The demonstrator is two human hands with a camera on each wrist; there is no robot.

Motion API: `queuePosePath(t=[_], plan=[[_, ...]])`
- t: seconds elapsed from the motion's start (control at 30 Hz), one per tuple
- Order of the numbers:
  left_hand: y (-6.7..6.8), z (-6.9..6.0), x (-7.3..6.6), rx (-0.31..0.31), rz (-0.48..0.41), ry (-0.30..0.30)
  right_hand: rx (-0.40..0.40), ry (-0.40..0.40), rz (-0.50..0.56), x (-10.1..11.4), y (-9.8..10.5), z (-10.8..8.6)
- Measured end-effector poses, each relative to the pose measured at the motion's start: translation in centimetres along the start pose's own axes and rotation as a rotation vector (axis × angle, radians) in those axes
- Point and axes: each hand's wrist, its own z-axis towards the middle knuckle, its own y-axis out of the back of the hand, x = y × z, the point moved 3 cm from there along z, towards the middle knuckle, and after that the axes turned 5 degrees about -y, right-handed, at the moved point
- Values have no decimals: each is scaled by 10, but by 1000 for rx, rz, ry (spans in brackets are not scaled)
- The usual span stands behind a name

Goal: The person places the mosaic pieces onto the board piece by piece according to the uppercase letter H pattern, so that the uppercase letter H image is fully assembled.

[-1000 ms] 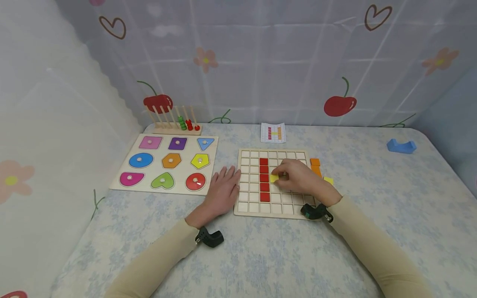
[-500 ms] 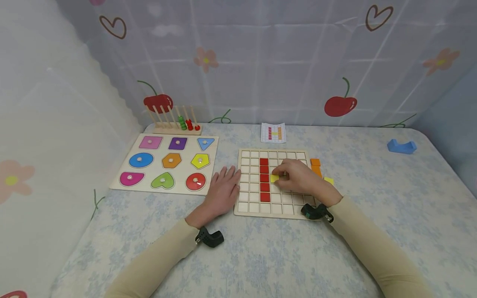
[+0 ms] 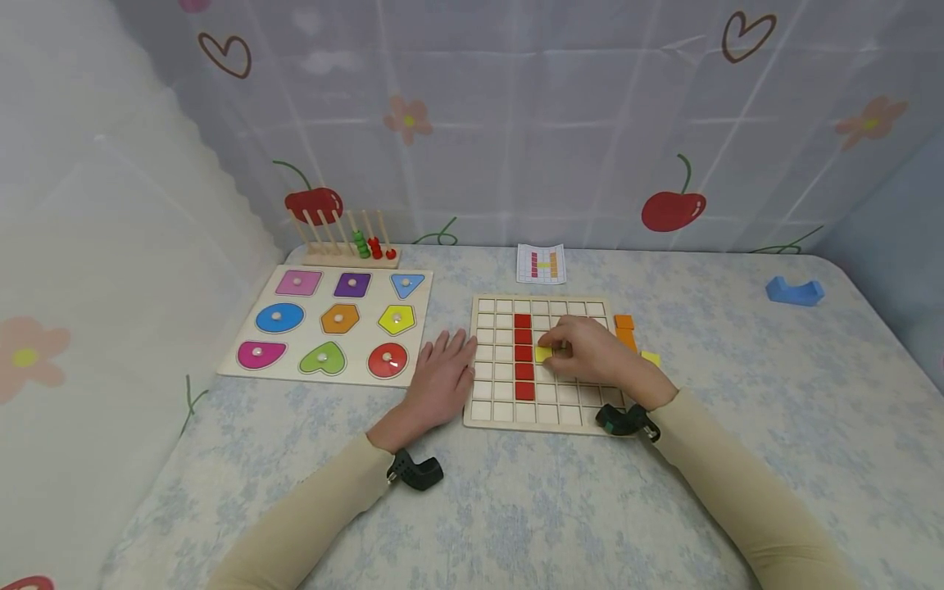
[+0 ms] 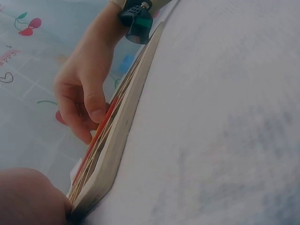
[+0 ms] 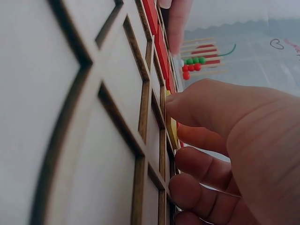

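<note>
A wooden grid board (image 3: 503,411) lies on the table, with a column of red square tiles (image 3: 524,353) in its cells. My right hand (image 3: 586,351) pinches a yellow square tile (image 3: 542,355) between thumb and fingers, at the cell just right of the middle red tile. The right wrist view has the thumb on the yellow tile's (image 5: 174,132) near edge; whether it lies flat in its cell I cannot tell. My left hand (image 3: 441,378) rests with fingers extended at the board's left edge, touching it.
Orange tiles (image 3: 624,329) and a yellow tile (image 3: 651,357) lie right of the board. Behind it is a pattern card (image 3: 541,264). A shape puzzle (image 3: 361,344) and peg stand (image 3: 339,260) are at left; a blue curved block (image 3: 794,291) sits far right.
</note>
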Motion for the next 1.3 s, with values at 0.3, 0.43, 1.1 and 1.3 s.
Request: queuePosePath(t=[0.3, 0.43, 1.1, 1.3], plan=[[2, 0, -3, -5, 5, -4, -2, 13, 13, 0, 1, -1], [2, 0, -3, -6, 2, -4, -6, 17, 15, 0, 1, -2], [3, 2, -4, 9, 25, -4, 11, -126, 25, -15, 25, -13], [4, 1, -3, 6, 23, -5, -16, -145, -12, -25, 37, -28]])
